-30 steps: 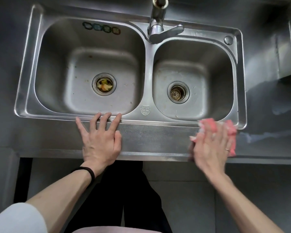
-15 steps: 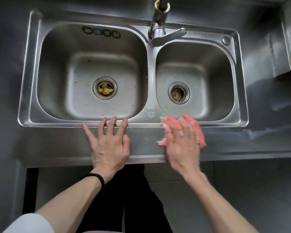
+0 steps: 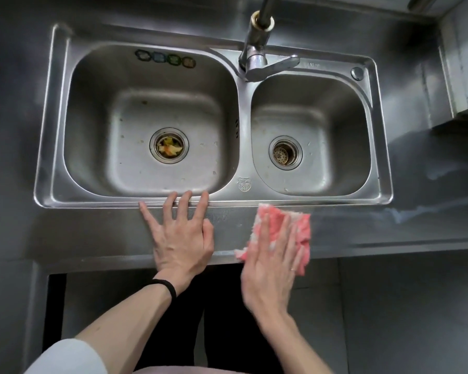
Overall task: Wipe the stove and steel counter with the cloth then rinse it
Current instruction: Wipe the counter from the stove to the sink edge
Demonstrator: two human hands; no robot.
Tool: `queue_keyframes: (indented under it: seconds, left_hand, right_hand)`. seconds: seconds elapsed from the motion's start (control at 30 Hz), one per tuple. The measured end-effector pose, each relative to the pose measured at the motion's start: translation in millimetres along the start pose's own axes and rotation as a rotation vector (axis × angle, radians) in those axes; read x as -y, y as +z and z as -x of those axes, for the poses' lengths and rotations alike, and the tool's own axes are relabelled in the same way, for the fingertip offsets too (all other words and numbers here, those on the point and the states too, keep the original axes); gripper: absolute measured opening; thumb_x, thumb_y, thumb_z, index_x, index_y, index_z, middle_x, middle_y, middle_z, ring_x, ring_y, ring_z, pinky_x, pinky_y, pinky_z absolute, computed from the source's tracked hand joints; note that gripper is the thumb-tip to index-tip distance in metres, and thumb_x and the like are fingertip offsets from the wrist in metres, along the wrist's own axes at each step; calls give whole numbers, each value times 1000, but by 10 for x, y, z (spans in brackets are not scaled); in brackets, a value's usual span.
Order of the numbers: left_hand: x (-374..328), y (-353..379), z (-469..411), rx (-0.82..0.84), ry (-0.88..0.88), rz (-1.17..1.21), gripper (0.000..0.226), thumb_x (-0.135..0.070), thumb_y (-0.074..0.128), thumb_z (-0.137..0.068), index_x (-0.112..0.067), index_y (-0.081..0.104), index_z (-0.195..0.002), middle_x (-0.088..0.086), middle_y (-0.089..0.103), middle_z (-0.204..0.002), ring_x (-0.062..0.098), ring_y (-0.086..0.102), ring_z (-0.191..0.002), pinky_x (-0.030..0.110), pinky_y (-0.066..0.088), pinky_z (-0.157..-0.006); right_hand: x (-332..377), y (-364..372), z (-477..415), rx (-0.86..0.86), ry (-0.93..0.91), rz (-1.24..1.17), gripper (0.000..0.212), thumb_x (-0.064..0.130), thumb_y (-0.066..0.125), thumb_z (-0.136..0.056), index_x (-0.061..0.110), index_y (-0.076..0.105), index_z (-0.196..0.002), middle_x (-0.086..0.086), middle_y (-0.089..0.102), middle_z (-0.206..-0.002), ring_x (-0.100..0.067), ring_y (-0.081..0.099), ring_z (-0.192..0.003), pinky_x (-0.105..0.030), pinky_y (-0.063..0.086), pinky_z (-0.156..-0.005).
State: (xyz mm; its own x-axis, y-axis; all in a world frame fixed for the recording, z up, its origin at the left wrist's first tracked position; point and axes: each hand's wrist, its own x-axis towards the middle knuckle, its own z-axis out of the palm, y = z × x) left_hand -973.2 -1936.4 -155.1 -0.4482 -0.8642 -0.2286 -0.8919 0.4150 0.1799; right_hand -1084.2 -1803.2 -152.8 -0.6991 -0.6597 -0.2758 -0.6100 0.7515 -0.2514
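Where the cloth [image 3: 301, 228] is: on the front edge of the worktop [image 3: 92, 233], just in front of the sink [image 3: 281, 202].
Right hand [image 3: 270, 268]: flat on the cloth, fingers straight.
Left hand [image 3: 181, 244]: flat on the worktop, fingers spread, tips touching the sink rim.

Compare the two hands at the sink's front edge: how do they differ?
The left hand lies flat on bare steel counter, fingertips on the sink rim; the right hand presses the pink cloth. The left wrist wears a black band; the right hand a ring. Both have straight fingers, palms down.
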Motion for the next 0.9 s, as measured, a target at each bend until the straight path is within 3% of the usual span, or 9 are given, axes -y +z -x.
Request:
queue_keyframes:
  seconds: [0.17,0.3,0.43,0.63,0.8,0.9]
  left_hand:
    - [-15,9,-3,-15,-3,-13,59,-40,37,-94,-32,54,-150,5,55,-147,34,45,-141,77,4,-120]
    - [-12,11,-2,-34,-10,-8,57,-40,38,-94,-32,54,-149,4,57,-145,32,46,-138,74,6,-121]
    - [-74,-28,17,-27,-43,-20,58,-38,36,-94,-29,55,-148,6,57,-144,34,45,-138,74,7,-120]
    - [-589,-179,-48,19,-182,36,64,-38,32,-91,-22,49,-150,13,50,-151,40,39,-142,75,7,-120]
    - [-1657,-74,-128,91,82,17,68,-41,29,-94,-23,43,-157,11,45,-158,36,34,-151,69,9,-125]
    - [-2282,102,-166,140,172,30,67,-45,25,-95,-31,39,-159,5,42,-160,32,32,-152,70,9,-125]
  right_hand:
    - [-22,68,105,18,-103,18,62,44,21,-110,34,0,-168,0,-9,-177,-21,-10,-163,-47,-9,-129]
    - [-396,-110,-23,68,-241,49,61,46,25,-109,46,3,-166,5,-4,-177,-16,-6,-163,-45,-7,-129]
    - [-995,-393,-288,106,-207,43,60,48,20,-107,51,-1,-163,7,-9,-177,-15,-10,-163,-45,-9,-130]
    - [-2147,-877,-733,115,-142,73,59,49,16,-107,53,-6,-162,5,-12,-176,-17,-12,-162,-52,0,-132]
    - [-2652,-1074,-964,107,-247,106,60,46,22,-109,48,-1,-165,4,-8,-177,-17,-6,-163,-42,-10,-130]
    - [-2917,-1178,-1070,111,-282,103,60,45,23,-109,48,0,-165,6,-11,-176,-15,-9,-163,-42,-8,-131]
